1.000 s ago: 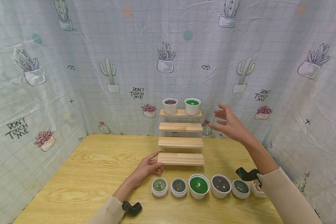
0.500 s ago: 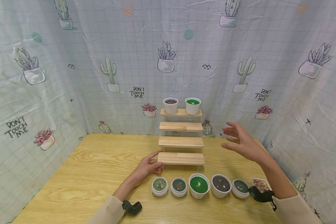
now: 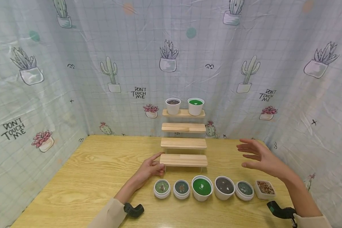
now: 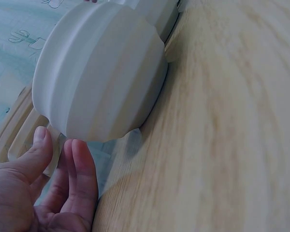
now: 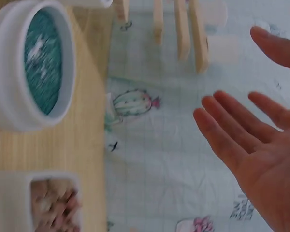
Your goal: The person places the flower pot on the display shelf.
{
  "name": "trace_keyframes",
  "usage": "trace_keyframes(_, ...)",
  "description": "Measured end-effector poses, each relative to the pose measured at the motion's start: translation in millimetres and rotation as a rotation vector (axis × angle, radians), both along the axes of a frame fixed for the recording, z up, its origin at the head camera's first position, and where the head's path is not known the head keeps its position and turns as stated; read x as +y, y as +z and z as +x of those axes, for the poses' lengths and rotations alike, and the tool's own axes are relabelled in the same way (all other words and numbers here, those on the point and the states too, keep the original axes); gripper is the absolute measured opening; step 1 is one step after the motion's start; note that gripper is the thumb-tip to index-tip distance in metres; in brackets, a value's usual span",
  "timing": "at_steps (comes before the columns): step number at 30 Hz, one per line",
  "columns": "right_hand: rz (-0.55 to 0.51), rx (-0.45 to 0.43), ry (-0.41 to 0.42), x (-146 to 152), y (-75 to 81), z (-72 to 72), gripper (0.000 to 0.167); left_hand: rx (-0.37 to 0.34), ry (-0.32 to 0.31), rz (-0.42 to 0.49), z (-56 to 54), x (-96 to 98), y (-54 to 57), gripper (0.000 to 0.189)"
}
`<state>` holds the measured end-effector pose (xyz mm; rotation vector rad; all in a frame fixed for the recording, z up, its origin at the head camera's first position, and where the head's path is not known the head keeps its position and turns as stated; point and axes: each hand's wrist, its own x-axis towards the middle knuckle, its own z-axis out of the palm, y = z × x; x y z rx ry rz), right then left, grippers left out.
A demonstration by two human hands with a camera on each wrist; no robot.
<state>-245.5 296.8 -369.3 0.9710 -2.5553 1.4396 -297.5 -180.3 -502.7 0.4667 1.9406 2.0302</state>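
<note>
My left hand (image 3: 148, 169) grips the left end of the lowest board of a stepped wooden display stand (image 3: 185, 160), thumb in front and fingers behind. In the left wrist view a ribbed white pot (image 4: 101, 77) hides part of the stand. My right hand (image 3: 262, 160) is in the air right of the stand, fingers spread and holding nothing. Below it stand a small white pot with teal filling (image 3: 244, 190) and a square white pot of pebbles (image 3: 265, 189). On the top board sit a white cup with dark filling (image 3: 173, 108) and one with green (image 3: 195, 109).
Along the front of the wooden table (image 3: 88, 177) stand a pot with light green filling (image 3: 161, 188), a pot with grey-green filling (image 3: 181, 189), a larger green-filled cup (image 3: 201, 190) and a dark-filled cup (image 3: 224, 189). A cactus-print curtain (image 3: 131, 57) surrounds the table.
My right hand has moved away from beside the top board, down and to the right, uncovering the pebble pot. My left hand stays on the lowest board.
</note>
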Motion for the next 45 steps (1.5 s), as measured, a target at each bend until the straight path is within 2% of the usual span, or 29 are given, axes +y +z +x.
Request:
trace_keyframes(4, -0.01, -0.036, 0.098, 20.1, -10.7, 1.0, 0.071, -0.005, -0.001, -0.004, 0.9, 0.3, 0.7, 0.076)
trace_keyframes(7, -0.001, -0.08, 0.141, 32.7, -17.2, 1.1, 0.07, -0.011, 0.006, -0.008, 1.0, 0.2, 1.1, 0.075)
trace_keyframes(13, 0.018, -0.209, 0.198, 54.3, -27.2, 5.5, 0.068, -0.017, 0.007, -0.018, 2.3, -0.1, 4.4, 0.073)
trace_keyframes(20, 0.068, -0.289, 0.24, 72.4, -37.1, 2.5, 0.065, -0.011, 0.002, -0.013, 2.6, 0.3, 5.3, 0.074)
trace_keyframes(24, 0.06, -0.372, 0.261, 81.3, -41.1, 1.4, 0.063, -0.012, -0.003, -0.014, 0.6, 0.0, 0.8, 0.075)
trace_keyframes(29, -0.005, -0.527, 0.394, 93.8, -48.3, -0.4, 0.067, -0.016, -0.007, -0.014, 2.0, 0.0, 0.4, 0.076)
trace_keyframes(32, 0.018, -0.596, 0.423, 100.4, -52.7, -0.7, 0.07, -0.015, -0.012, -0.014, 2.2, 0.7, 0.7, 0.077)
trace_keyframes(38, 0.063, -0.622, 0.422, 107.3, -59.9, -3.3, 0.078, -0.015, -0.003, -0.016, 1.1, 0.9, -0.4, 0.077)
trace_keyframes(45, 0.013, -0.616, 0.474, 113.1, -70.6, -7.9, 0.083, -0.006, -0.003, -0.025, 0.6, 0.3, 0.1, 0.076)
